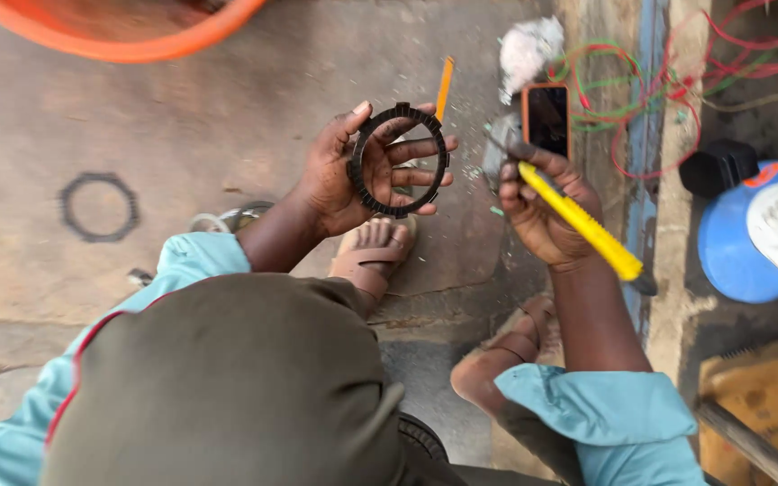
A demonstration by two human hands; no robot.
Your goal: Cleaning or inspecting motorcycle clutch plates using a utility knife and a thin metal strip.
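The left hand (353,175) grip is clamped on a toothed black ring (398,160), held face-up; the right hand (547,211), fisted round a yellow tool (587,229), sits just right of it.

orange basin (119,36) at top left; ring mark (98,208) on the floor (227,108); phone (547,117), tangled wires (641,99), blue lid (754,234) at right; cardboard (767,396) below.
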